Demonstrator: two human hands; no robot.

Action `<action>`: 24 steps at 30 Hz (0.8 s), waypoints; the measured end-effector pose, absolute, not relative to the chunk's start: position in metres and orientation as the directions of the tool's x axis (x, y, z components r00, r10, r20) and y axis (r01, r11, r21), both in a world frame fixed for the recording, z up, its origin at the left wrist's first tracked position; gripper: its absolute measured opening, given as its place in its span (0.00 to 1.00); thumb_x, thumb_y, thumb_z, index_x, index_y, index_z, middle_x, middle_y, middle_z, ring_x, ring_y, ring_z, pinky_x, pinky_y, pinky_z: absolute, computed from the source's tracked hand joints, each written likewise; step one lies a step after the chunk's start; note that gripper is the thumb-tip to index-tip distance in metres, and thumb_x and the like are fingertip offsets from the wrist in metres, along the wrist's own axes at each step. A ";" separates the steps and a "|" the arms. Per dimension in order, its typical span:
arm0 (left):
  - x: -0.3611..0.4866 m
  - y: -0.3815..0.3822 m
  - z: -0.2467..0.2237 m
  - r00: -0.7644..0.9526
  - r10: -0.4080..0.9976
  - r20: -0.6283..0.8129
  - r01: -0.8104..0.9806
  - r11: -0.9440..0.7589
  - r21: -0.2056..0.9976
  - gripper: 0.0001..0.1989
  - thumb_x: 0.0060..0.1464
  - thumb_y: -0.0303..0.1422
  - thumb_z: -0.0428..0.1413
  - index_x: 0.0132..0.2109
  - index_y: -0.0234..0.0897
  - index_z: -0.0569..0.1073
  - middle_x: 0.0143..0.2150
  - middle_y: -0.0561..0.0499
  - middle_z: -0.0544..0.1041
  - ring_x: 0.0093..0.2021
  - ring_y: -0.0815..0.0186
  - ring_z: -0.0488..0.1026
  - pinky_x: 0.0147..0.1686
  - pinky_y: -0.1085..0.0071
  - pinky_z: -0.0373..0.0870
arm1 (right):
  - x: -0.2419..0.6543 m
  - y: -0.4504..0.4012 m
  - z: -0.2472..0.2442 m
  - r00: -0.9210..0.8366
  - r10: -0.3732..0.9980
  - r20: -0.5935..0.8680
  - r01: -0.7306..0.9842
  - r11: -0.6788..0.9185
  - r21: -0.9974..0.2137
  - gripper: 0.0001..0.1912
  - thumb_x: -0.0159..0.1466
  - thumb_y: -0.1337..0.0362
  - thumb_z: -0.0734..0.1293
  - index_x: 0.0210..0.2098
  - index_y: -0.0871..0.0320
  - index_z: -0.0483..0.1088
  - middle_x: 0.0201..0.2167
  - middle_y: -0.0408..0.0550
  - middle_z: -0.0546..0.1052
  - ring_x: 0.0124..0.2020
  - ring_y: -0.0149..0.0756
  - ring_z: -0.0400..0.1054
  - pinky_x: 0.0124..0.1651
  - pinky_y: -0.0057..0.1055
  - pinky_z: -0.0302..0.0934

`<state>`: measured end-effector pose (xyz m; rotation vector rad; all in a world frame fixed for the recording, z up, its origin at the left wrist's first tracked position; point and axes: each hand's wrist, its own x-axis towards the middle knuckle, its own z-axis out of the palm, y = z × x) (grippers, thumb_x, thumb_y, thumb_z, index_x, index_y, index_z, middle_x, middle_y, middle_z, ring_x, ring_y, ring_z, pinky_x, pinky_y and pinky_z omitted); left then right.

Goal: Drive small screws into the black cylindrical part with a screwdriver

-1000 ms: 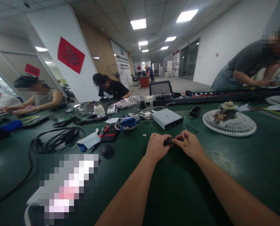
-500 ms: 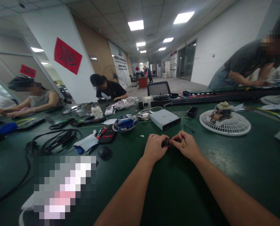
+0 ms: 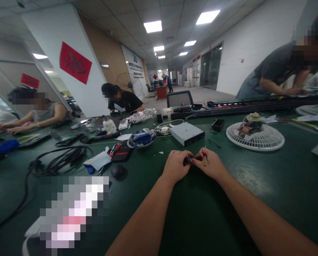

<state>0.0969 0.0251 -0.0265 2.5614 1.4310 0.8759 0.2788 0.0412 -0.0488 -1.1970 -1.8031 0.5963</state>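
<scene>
My left hand [image 3: 175,165] is closed around a small black round part [image 3: 187,160], just above the green tabletop. Thumb and forefinger of my right hand [image 3: 209,163] pinch at the near end of that part. Tucked in the same right hand is a slim yellowish-handled tool [image 3: 204,161], with a thin tip showing above the fingers; its exact kind is unclear. Both hands nearly touch each other. Just beyond them lies a silver box-shaped drive [image 3: 187,133]. My fingers hide much of the black part.
A white fan grille [image 3: 255,137] with a motor lies at right. To the left are a bowl with blue cloth [image 3: 141,138], a black round knob [image 3: 118,171], coiled black cable [image 3: 60,160] and a blurred-out phone-like object [image 3: 76,209]. Co-workers sit or stand around the table.
My right fingers and the yellowish-handled tool have shifted slightly left against the black part. My left hand keeps its hold. The whole view has moved a little.
</scene>
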 end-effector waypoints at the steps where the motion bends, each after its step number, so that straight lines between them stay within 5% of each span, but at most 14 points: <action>1: 0.097 0.025 -0.026 0.401 0.804 0.438 0.761 -0.559 0.329 0.14 0.54 0.27 0.57 0.48 0.43 0.73 0.44 0.52 0.80 0.47 0.62 0.74 0.54 0.62 0.63 | 0.278 0.041 -0.049 -0.166 0.903 0.397 0.498 0.424 -0.756 0.18 0.56 0.57 0.72 0.25 0.52 0.57 0.24 0.42 0.76 0.24 0.34 0.66 0.27 0.30 0.55; 5: 0.100 0.024 -0.025 0.376 0.819 0.432 0.787 -0.529 0.317 0.14 0.55 0.28 0.59 0.49 0.44 0.73 0.45 0.52 0.80 0.47 0.61 0.74 0.53 0.62 0.62 | 0.277 0.041 -0.049 -0.137 0.902 0.410 0.412 0.429 -0.804 0.17 0.60 0.55 0.69 0.26 0.53 0.58 0.25 0.42 0.76 0.26 0.35 0.67 0.30 0.30 0.58; 11: 0.098 0.025 -0.027 0.262 0.849 0.459 0.833 -0.439 0.336 0.12 0.59 0.34 0.57 0.51 0.44 0.71 0.47 0.51 0.78 0.48 0.60 0.73 0.53 0.61 0.62 | 0.282 0.047 -0.050 0.044 0.949 0.314 0.045 0.312 -0.949 0.23 0.68 0.45 0.56 0.36 0.55 0.71 0.30 0.48 0.76 0.29 0.37 0.69 0.28 0.30 0.61; 18: 0.097 0.028 -0.032 0.246 0.855 0.456 0.852 -0.415 0.320 0.12 0.62 0.36 0.55 0.52 0.43 0.69 0.48 0.49 0.77 0.49 0.59 0.72 0.52 0.61 0.61 | 0.289 0.042 -0.045 -0.043 0.958 0.282 -0.318 0.255 -0.913 0.08 0.63 0.60 0.64 0.36 0.56 0.74 0.26 0.46 0.78 0.27 0.36 0.70 0.32 0.32 0.63; 24: 0.099 0.027 -0.030 0.274 0.849 0.452 0.835 -0.443 0.325 0.12 0.61 0.34 0.56 0.52 0.44 0.70 0.48 0.51 0.78 0.49 0.60 0.73 0.52 0.61 0.62 | 0.288 0.040 -0.043 -0.184 0.941 0.285 -0.218 0.244 -0.945 0.06 0.60 0.64 0.66 0.27 0.56 0.67 0.24 0.46 0.80 0.26 0.35 0.72 0.33 0.31 0.62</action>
